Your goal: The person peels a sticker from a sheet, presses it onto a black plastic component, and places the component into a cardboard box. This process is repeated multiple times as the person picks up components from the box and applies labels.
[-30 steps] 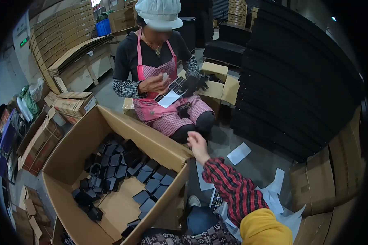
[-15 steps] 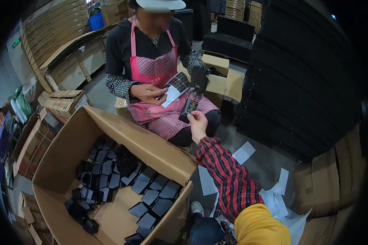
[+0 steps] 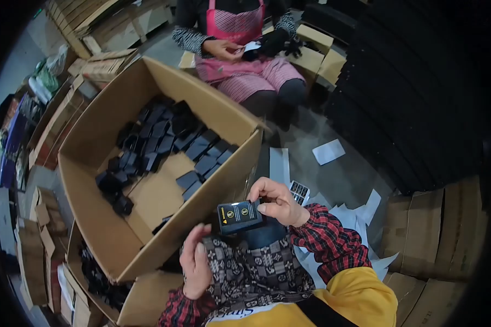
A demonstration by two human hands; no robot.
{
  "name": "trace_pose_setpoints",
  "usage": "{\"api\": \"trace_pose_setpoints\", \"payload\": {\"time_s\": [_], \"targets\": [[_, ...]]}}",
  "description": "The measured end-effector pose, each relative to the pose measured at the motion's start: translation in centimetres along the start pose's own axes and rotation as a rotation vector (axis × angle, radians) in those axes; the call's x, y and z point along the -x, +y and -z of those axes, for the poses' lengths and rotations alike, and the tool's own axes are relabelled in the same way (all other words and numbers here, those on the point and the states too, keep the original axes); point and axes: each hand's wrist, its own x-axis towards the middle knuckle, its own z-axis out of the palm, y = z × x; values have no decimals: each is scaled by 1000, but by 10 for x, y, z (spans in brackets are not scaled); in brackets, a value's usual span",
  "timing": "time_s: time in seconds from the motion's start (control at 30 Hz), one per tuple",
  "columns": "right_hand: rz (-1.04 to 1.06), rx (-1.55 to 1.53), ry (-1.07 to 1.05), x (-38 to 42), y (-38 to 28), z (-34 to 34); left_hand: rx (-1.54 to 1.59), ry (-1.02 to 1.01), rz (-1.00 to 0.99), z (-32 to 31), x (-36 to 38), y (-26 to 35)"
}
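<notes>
My right hand (image 3: 278,203) pinches a black box-shaped part (image 3: 239,216) by its right end, above my lap. A dark label with yellow and white print covers its upper face. Just left of the part is my left hand (image 3: 196,261), its fingers apart and nothing in them. A large open cardboard box (image 3: 196,90) stands at the left, with many black parts (image 3: 158,136) piled inside.
A co-worker in a pink apron (image 3: 234,24) sits across, holding a small white sheet (image 3: 252,47). Paper sheets (image 3: 328,152) lie on the floor at the right. A dark stack (image 3: 409,98) and cardboard boxes (image 3: 436,229) stand at the right; another box (image 3: 153,297) is at lower left.
My right hand has drawn back from beside the co-worker to my lap with the black part. My left hand has come into view. The camera has tilted down.
</notes>
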Motion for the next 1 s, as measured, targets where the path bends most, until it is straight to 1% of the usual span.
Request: {"api": "trace_pose_setpoints", "payload": {"time_s": [0.03, 0.07, 0.1, 0.13, 0.2, 0.23, 0.27, 0.37, 0.43, 0.5, 0.57, 0.6, 0.8, 0.9, 1.0], "targets": [[-37, -13, -27, 5, 3, -12, 227, 33, 18, -2, -4, 7], [-49, -30, -56, 8, 6, -24, 306, -8, 83, -1, -4, 17], [18, 46, -49, 10, 7, -36, 388, -52, 140, 1, -3, 27], [91, 121, -39, 13, 9, -47, 544, -84, 197, 4, 1, 29], [78, 107, -62, 21, 16, -61, 570, -59, 212, 17, 11, 26], [76, 167, -37, 25, 16, -70, 605, -57, 229, 22, 16, 25], [72, 229, -14, 28, 16, -76, 594, -24, 216, 26, 20, 25], [0, 208, -53, 42, 25, -92, 545, -25, 295, 45, 27, 17], [-28, 205, -61, 49, 30, -103, 408, -83, 305, 59, 29, 11], [-103, 83, -29, 55, 37, -109, 411, -71, 325, 63, 32, 2], [-129, 43, -17, 60, 43, -111, 378, -129, 318, 63, 32, -1], [-149, 6, -5, 63, 46, -112, 409, -140, 324, 60, 32, 4], [-190, -84, 23, 75, 62, -113, 350, -181, 310, 57, 34, 1], [-168, -149, 58, 78, 63, -116, 377, -182, 330, 56, 36, 2], [-185, -146, 45, 80, 62, -116, 381, -194, 336, 56, 36, 1]]}}
